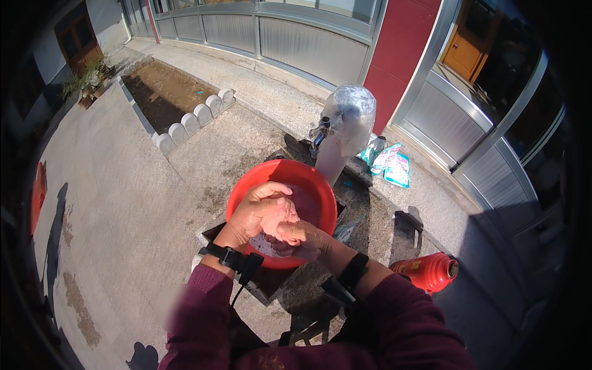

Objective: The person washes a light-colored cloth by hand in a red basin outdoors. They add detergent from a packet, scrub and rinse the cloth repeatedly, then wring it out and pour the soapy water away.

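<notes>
A red plastic basin (327, 199) with sudsy water (307, 199) stands before me on a dark, square-cornered support. Over it, my left hand (256, 208) and my right hand (303, 238) are pressed around a wet, bunched pink cloth (277, 217). My left hand is on the cloth's upper left side, thumb and fingers curled; my right hand closes on its lower right side. Part of the cloth is hidden by the fingers. Dark straps with small devices circle both wrists. Behind the basin rises a metal tap (319, 134) beside a post wrapped in clear plastic (349, 120).
Printed plastic packets (393, 166) lie on the ledge right of the tap. A red thermos flask (423, 273) stands near my right forearm. A soil bed (162, 95) with a white scalloped edging (189, 122) is at the upper left. Aluminium-framed panels (314, 46) line the back.
</notes>
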`<state>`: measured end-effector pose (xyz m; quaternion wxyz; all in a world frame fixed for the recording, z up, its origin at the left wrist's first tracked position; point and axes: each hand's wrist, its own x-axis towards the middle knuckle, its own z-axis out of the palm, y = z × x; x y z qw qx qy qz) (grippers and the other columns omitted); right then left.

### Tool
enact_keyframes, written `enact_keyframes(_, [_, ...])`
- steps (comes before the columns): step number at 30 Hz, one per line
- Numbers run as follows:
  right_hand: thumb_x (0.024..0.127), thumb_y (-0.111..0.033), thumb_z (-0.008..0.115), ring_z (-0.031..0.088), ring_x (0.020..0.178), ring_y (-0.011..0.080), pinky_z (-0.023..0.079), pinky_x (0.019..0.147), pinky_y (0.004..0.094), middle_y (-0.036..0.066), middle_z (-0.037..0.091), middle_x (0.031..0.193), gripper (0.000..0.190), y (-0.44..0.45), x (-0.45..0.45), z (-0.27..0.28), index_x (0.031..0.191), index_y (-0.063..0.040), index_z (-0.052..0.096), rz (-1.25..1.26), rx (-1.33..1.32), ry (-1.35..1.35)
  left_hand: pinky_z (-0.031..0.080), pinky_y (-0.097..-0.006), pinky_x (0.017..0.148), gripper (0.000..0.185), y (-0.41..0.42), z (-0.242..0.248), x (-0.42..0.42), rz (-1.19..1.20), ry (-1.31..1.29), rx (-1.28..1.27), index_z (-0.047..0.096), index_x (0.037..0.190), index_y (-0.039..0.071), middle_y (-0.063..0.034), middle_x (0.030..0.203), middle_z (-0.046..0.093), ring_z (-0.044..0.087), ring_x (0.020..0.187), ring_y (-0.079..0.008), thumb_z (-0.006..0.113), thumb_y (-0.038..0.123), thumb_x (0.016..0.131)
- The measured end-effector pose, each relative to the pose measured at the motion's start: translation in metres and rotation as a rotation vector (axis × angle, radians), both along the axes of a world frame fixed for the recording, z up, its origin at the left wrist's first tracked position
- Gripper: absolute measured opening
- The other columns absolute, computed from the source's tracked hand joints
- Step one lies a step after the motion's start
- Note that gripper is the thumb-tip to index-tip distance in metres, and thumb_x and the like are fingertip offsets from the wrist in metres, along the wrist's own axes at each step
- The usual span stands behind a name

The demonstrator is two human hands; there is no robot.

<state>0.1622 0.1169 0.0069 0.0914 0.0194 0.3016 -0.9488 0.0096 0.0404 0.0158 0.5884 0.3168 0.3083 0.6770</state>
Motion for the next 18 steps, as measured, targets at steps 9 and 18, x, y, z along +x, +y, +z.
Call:
enact_keyframes(9, [0.078,-0.014,0.069,0.041,0.048,0.0065,0.03,0.043,0.023,-0.003,0.048,0.063,0.015,0.006,-0.018,-0.018,0.083,-0.013,0.054,-0.183,0.629,-0.362,0.045,-0.0251,0.053,0.028,0.016,-0.026,0.013,0.274,0.182,-0.181,0.055,0.124,0.004,-0.0021,0.069,0.053,0.048,0.055,-0.0076,0.048,0.004,0.096])
enact_keyframes(18, [0.075,-0.024,0.069,0.064,0.083,0.0398,0.053,0.068,0.0444,0.026,0.063,0.085,0.034,0.007,-0.039,-0.055,0.095,0.001,0.055,-0.495,1.699,-0.098,0.033,-0.0244,0.039,0.011,0.031,-0.046,0.022,0.605,0.205,-0.218,0.056,0.1,0.001,-0.0009,0.052,0.046,0.041,0.04,-0.008,0.045,0.005,0.098])
